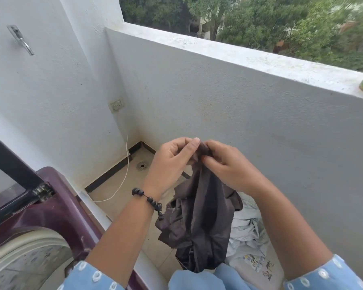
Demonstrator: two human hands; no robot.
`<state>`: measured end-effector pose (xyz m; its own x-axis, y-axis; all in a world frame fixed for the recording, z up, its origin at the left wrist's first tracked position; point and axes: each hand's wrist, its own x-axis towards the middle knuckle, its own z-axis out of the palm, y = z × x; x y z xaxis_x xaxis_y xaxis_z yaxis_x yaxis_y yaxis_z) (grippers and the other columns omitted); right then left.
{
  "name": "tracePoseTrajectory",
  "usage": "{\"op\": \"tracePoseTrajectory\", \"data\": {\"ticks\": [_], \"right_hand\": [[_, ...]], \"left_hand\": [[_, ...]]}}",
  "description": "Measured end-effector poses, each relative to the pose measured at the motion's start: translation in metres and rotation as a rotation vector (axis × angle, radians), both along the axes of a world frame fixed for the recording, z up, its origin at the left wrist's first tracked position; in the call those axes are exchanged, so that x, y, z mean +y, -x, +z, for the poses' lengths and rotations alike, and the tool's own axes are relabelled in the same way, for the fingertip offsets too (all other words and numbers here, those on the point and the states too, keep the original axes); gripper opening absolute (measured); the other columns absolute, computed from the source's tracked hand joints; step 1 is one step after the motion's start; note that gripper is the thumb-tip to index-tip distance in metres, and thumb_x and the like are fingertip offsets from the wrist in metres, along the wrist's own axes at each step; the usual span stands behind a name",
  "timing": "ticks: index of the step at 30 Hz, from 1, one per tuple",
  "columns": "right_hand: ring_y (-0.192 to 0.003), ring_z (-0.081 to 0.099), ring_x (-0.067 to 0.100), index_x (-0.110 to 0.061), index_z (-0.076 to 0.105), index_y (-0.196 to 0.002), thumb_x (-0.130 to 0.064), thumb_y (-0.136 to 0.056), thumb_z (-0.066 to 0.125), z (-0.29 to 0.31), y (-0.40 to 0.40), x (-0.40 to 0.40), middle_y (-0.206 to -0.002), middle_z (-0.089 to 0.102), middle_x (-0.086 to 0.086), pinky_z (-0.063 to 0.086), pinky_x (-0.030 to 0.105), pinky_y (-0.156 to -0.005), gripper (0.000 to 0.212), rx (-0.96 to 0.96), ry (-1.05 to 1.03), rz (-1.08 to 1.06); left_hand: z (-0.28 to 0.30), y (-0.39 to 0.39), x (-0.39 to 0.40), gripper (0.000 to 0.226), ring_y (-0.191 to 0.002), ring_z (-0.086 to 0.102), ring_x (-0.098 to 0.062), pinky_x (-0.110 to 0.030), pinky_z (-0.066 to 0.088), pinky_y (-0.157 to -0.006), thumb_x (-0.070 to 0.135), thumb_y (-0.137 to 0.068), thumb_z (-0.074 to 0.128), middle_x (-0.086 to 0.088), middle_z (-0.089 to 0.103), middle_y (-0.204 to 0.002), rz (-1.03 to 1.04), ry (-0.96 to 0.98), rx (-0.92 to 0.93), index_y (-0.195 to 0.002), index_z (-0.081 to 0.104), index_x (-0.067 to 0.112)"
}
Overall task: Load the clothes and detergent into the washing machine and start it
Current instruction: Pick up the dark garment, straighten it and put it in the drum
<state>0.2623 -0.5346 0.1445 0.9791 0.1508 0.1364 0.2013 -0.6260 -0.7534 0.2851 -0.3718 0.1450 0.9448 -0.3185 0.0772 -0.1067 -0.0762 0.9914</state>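
Dark garment held up at centre, pinched at its top edge by left hand and right hand — both clenched on the fabric, probably to shake it out or check it before loading. Hanging limp over a pale clothes pile at 5 o'clock on the floor. Washing machine at 8 o'clock, lid raised, drum open — ready for the drop. No detergent visible.
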Motion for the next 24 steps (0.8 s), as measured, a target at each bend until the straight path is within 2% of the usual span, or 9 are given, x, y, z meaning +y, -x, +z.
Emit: {"op": "tracePoseTrajectory", "data": {"ticks": [3, 5, 7, 10, 13, 15, 17, 21, 24], "right_hand": [[-0.072, 0.055, 0.026, -0.002, 0.059, -0.09, -0.009, -0.091, 0.047, 0.007, -0.001, -0.007, -0.083, 0.062, 0.02, 0.045, 0.051, -0.07, 0.014, -0.014, -0.092, -0.045], [-0.073, 0.053, 0.031, 0.001, 0.059, -0.093, -0.014, -0.087, 0.043, 0.014, 0.001, -0.01, -0.082, 0.061, 0.02, 0.044, 0.047, -0.067, 0.023, -0.005, -0.191, -0.045], [-0.071, 0.047, 0.023, 0.003, 0.057, -0.091, -0.015, -0.086, 0.042, 0.021, 0.002, -0.01, -0.077, 0.055, 0.011, 0.038, 0.04, -0.067, 0.024, 0.01, -0.326, -0.047], [-0.074, 0.043, 0.02, 0.009, 0.053, -0.089, -0.012, -0.084, 0.043, 0.035, 0.007, -0.012, -0.078, 0.049, 0.006, 0.033, 0.035, -0.067, 0.024, -0.007, -0.506, -0.038], [-0.073, 0.043, 0.02, 0.012, 0.053, -0.089, -0.009, -0.083, 0.043, 0.051, 0.017, -0.021, -0.08, 0.049, 0.008, 0.035, 0.028, -0.062, 0.024, -0.032, -0.645, -0.057], [-0.07, 0.046, 0.018, 0.001, 0.058, -0.085, -0.008, -0.085, 0.044, 0.063, 0.024, -0.029, -0.079, 0.051, 0.009, 0.038, 0.023, -0.058, 0.016, -0.036, -0.733, -0.086], [-0.065, 0.05, 0.013, -0.01, 0.06, -0.082, -0.002, -0.091, 0.041, 0.072, 0.03, -0.039, -0.075, 0.054, 0.005, 0.043, 0.018, -0.056, 0.022, -0.068, -0.787, -0.102], [-0.062, 0.053, 0.007, -0.014, 0.061, -0.085, 0.003, -0.099, 0.036, 0.081, 0.038, -0.062, -0.071, 0.058, -0.004, 0.045, 0.017, -0.056, 0.033, -0.145, -0.833, -0.198], [-0.061, 0.05, 0.005, -0.016, 0.059, -0.091, -0.026, -0.096, 0.056, 0.075, 0.04, -0.082, -0.07, 0.054, -0.008, 0.044, 0.017, -0.055, 0.011, -0.174, -0.652, -0.21]], "left_hand": [[-0.003, -0.008, 0.006, 0.042, -0.113, 0.057, -0.001, -0.031, 0.05, -0.096, 0.051, -0.077, 0.07, 0.01, 0.064, -0.119, 0.025, -0.062, -0.108, -0.115, 0.062, 0.035], [-0.006, -0.012, 0.01, 0.05, -0.116, 0.055, 0.003, -0.028, 0.047, -0.1, 0.039, -0.075, 0.078, 0.016, 0.062, -0.122, -0.135, -0.115, -0.06, -0.119, 0.056, 0.043], [-0.019, -0.014, 0.009, 0.04, -0.107, 0.065, -0.011, -0.037, 0.05, -0.1, 0.023, -0.078, 0.08, 0.007, 0.071, -0.111, -0.282, -0.163, 0.007, -0.113, 0.064, 0.035], [-0.042, -0.013, 0.003, 0.018, -0.093, 0.07, -0.028, -0.051, 0.053, -0.093, 0.019, -0.083, 0.077, -0.009, 0.075, -0.1, -0.32, -0.274, 0.032, -0.1, 0.073, 0.013], [-0.062, -0.014, -0.001, 0.011, -0.084, 0.07, -0.019, -0.042, 0.056, -0.089, 0.022, -0.086, 0.074, -0.001, 0.075, -0.089, -0.298, -0.429, 0.003, -0.092, 0.074, 0.013], [-0.074, -0.014, -0.004, 0.006, -0.078, 0.067, -0.004, -0.036, 0.056, -0.088, 0.027, -0.088, 0.071, 0.009, 0.072, -0.084, -0.337, -0.509, -0.003, -0.087, 0.072, 0.021], [-0.082, -0.013, -0.008, 0.008, -0.081, 0.065, -0.005, -0.035, 0.055, -0.088, 0.029, -0.092, 0.066, 0.011, 0.069, -0.083, -0.364, -0.544, -0.012, -0.085, 0.066, 0.026], [-0.08, -0.017, -0.023, 0.012, -0.076, 0.06, -0.017, -0.038, 0.051, -0.08, 0.023, -0.099, 0.055, -0.001, 0.064, -0.082, -0.244, -0.37, -0.041, -0.092, 0.06, 0.015], [-0.053, -0.021, -0.034, 0.014, -0.071, 0.051, -0.016, -0.038, 0.042, -0.071, 0.026, -0.1, 0.053, -0.004, 0.056, -0.077, -0.141, -0.193, -0.094, -0.092, 0.058, 0.016]]}}
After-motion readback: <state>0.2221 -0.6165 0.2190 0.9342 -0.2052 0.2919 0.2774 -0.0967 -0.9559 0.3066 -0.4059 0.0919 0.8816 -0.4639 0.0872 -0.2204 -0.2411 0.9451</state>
